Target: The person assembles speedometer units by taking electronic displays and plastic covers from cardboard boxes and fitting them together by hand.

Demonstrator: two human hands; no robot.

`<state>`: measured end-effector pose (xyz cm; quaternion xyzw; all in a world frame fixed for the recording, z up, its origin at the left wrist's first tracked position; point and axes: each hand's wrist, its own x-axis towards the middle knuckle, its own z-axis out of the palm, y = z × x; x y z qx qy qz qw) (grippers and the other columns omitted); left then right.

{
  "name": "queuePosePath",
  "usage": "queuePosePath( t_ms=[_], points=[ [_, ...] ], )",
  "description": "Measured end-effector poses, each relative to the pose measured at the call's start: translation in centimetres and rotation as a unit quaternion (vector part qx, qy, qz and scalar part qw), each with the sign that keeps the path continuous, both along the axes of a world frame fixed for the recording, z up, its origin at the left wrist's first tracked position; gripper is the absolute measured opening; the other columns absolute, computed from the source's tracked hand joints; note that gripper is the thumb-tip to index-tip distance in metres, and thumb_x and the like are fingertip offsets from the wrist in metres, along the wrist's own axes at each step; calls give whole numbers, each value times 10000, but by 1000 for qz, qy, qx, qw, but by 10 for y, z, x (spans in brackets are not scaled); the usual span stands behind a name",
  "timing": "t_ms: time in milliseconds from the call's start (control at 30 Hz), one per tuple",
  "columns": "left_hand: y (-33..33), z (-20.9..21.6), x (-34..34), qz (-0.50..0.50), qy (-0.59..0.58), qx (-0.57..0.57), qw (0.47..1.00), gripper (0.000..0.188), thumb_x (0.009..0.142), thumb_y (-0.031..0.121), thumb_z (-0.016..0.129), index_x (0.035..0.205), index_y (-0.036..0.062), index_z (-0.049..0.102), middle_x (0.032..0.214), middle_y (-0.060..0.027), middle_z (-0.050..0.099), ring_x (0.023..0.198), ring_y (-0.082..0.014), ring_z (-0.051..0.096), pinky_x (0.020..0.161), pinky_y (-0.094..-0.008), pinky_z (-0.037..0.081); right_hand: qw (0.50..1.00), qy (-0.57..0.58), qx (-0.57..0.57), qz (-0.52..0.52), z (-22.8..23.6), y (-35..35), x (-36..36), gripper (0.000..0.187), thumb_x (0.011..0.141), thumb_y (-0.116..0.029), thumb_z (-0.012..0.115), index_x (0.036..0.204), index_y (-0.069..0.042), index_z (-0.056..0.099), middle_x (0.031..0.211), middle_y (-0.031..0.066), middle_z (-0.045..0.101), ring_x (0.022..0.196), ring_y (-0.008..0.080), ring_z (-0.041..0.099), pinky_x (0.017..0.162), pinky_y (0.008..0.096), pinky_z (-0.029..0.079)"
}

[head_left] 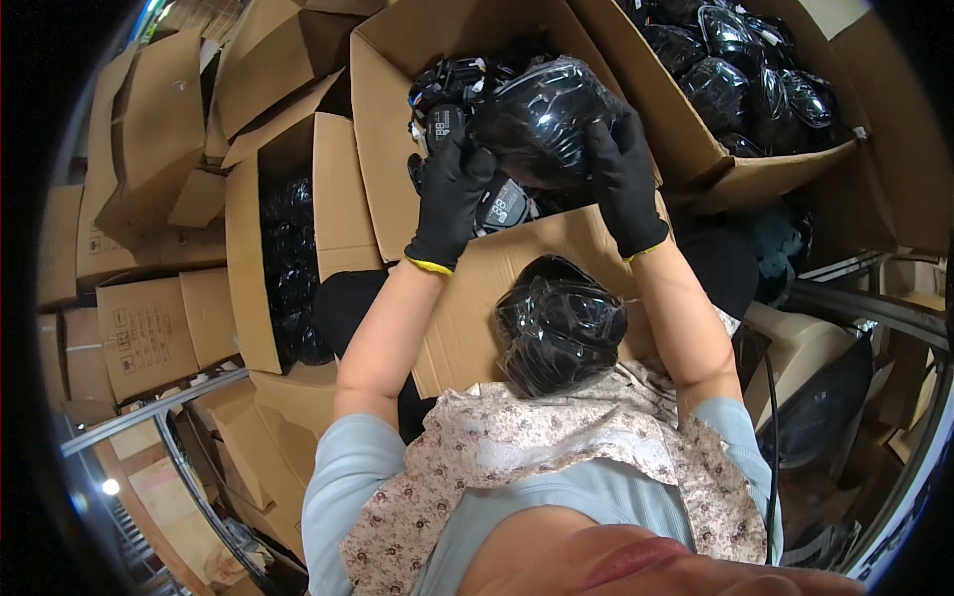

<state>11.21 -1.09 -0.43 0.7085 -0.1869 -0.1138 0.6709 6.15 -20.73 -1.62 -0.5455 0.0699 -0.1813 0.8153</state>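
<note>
A glossy black plastic shell (542, 114) wrapped in clear film is held up over an open carton (383, 149). My right hand (624, 179), in a black glove with a yellow cuff, grips its right side. On its left lower edge my left hand (449, 204), gloved the same way, has its fingers curled against the film. Beneath the shell, black display units (505, 204) and wiring lie in the carton, partly hidden. Closer to me, a second film-wrapped black part (561, 323) rests on the carton's near flap (457, 338), by my lap.
At the upper right, another carton (785, 174) holds several wrapped black shells (720, 89). A narrow open carton (248, 248) with dark wrapped pieces (288, 268) stands to the left. More cartons (149, 328) are stacked at far left. A metal rail (884, 303) runs along the right.
</note>
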Motion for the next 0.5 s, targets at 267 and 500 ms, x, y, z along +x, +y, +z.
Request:
queuePosePath(
  t_ms=[267, 500],
  points=[
    [-10, 46, 18, -5, -201, 171, 965, 539, 855, 315, 731, 1281, 29, 565, 1135, -82, 636, 1015, -168, 603, 902, -314, 476, 995, -76, -38, 55, -3, 9, -9, 356, 889, -136, 657, 1198, -22, 523, 1096, 70, 586, 988, 147, 566, 888, 296, 480],
    [-16, 29, 9, 97, -177, 104, 974, 446, 780, 326, 799, 1030, 6, 615, 959, -95, 629, 882, -208, 612, 810, -342, 498, 988, -34, -151, -13, -12, 7, -7, 260, 851, -110, 678, 1079, -14, 599, 1044, 104, 615, 947, 190, 598, 859, 320, 485]
  ],
)
